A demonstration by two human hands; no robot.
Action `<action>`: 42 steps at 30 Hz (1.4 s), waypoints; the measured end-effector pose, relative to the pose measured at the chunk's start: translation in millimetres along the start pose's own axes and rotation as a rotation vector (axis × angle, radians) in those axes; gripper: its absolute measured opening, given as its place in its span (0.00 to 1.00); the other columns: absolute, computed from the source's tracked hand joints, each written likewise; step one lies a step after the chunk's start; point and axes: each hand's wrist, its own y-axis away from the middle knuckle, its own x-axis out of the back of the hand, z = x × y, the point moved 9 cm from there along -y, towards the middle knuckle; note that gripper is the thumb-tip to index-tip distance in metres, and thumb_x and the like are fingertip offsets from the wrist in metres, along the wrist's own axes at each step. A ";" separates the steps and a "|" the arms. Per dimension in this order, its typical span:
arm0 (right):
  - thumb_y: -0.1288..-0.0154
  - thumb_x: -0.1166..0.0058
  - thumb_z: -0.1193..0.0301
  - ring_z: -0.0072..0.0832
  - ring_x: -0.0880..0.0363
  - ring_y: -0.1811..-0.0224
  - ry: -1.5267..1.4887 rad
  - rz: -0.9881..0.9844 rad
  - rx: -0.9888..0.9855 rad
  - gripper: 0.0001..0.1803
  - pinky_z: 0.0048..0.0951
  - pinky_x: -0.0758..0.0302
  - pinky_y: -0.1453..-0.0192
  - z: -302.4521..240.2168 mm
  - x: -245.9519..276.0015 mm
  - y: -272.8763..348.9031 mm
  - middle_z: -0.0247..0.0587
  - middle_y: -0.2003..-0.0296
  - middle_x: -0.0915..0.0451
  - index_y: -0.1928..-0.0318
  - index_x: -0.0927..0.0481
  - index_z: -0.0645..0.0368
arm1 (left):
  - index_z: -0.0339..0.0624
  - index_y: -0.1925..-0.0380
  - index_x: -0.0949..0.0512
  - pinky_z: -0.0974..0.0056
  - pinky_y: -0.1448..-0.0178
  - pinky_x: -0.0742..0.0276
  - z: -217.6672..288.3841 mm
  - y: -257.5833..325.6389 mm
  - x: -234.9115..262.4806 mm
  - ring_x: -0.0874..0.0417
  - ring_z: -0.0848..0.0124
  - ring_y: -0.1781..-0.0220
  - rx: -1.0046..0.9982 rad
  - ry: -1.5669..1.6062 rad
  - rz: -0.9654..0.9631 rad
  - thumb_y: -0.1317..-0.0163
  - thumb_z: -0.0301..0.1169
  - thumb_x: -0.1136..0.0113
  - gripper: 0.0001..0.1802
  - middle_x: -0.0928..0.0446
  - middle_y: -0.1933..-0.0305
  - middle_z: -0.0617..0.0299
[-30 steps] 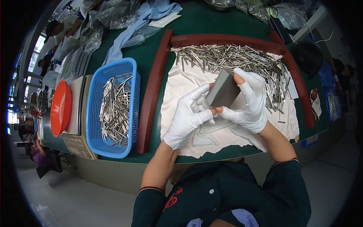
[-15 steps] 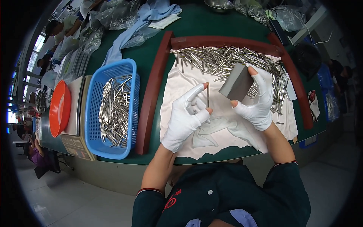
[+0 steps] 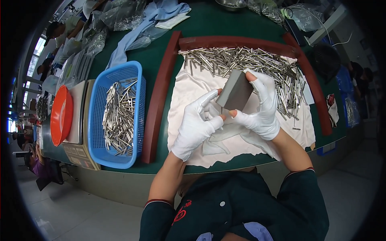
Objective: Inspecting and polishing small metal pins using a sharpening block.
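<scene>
My left hand (image 3: 199, 122), in a white glove with bare thumb and index tips, pinches a slim metal pin (image 3: 221, 109) upright by its ends. Most of that pin is hidden behind a grey rectangular block (image 3: 237, 92). The block, tilted, sits between the thumb and fingers of my right hand (image 3: 261, 108), gloved the same way. Block and pin overlap in the view; whether they touch is hard to make out. Beyond my hands lies a wide heap of shiny metal pins (image 3: 225, 60) on a pale cloth (image 3: 183, 104), with a crumpled whitish cloth (image 3: 215, 146) below my hands.
Dark red padded bars (image 3: 157, 108) frame the cloth at the left, back and right. To the left stand a blue plastic basket (image 3: 139, 120) of metal pins and an orange-red dish (image 3: 61, 116) on a scale. A metal bowl (image 3: 232, 5) and plastic bags (image 3: 124, 16) lie farther back.
My right hand has brought the grey block leftward, so that it now overlaps the pin. My left hand keeps its pinch on the pin almost in place.
</scene>
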 end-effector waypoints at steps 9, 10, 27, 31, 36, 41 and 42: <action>0.55 0.29 0.56 0.42 0.28 0.48 -0.036 -0.108 0.075 0.43 0.40 0.31 0.44 -2.8 -0.9 -2.1 0.46 0.45 0.27 0.38 0.30 0.60 | 0.29 0.36 0.33 0.76 0.68 0.26 0.5 3.3 -4.4 0.23 0.82 0.72 0.010 0.146 -0.170 0.43 0.21 0.34 0.34 0.20 0.68 0.64; 0.55 0.30 0.56 0.42 0.28 0.48 -0.011 -0.088 0.076 0.44 0.40 0.30 0.44 -3.1 0.6 -1.8 0.46 0.45 0.27 0.38 0.30 0.60 | 0.29 0.36 0.33 0.76 0.68 0.26 -1.2 2.3 -4.5 0.23 0.82 0.73 0.022 0.169 -0.158 0.44 0.20 0.34 0.34 0.21 0.69 0.64; 0.57 0.29 0.56 0.41 0.27 0.50 0.015 -0.075 0.086 0.44 0.38 0.29 0.47 -4.0 4.9 -2.7 0.46 0.47 0.26 0.38 0.29 0.60 | 0.27 0.35 0.35 0.74 0.66 0.23 -5.6 -0.9 -5.6 0.20 0.77 0.71 0.033 0.300 -0.185 0.45 0.20 0.34 0.36 0.21 0.72 0.62; 0.57 0.29 0.57 0.41 0.27 0.52 0.074 -0.060 0.102 0.44 0.40 0.29 0.47 -11.3 2.0 -4.7 0.46 0.48 0.26 0.38 0.29 0.59 | 0.28 0.35 0.36 0.74 0.67 0.22 -10.5 0.3 -4.7 0.20 0.78 0.71 0.057 0.327 -0.134 0.45 0.20 0.35 0.36 0.23 0.72 0.63; 0.56 0.29 0.58 0.42 0.27 0.51 0.149 -0.081 0.117 0.45 0.41 0.30 0.47 3.7 10.5 -4.3 0.46 0.47 0.26 0.37 0.31 0.59 | 0.31 0.34 0.36 0.72 0.66 0.20 6.3 0.3 8.6 0.22 0.79 0.72 -0.031 0.242 -0.007 0.44 0.17 0.37 0.36 0.26 0.71 0.67; 0.53 0.28 0.56 0.41 0.30 0.45 0.124 -0.059 0.083 0.46 0.38 0.31 0.42 5.9 10.0 -1.4 0.48 0.45 0.29 0.35 0.34 0.61 | 0.32 0.34 0.36 0.72 0.66 0.21 5.5 1.5 7.3 0.22 0.79 0.72 -0.027 0.164 -0.002 0.44 0.16 0.38 0.35 0.26 0.72 0.67; 0.53 0.28 0.56 0.41 0.30 0.45 0.124 -0.060 0.083 0.46 0.38 0.31 0.42 5.9 8.5 -0.9 0.48 0.45 0.29 0.35 0.34 0.61 | 0.32 0.34 0.36 0.73 0.67 0.22 4.6 1.6 6.6 0.22 0.79 0.73 -0.023 0.154 -0.014 0.43 0.16 0.39 0.35 0.26 0.73 0.67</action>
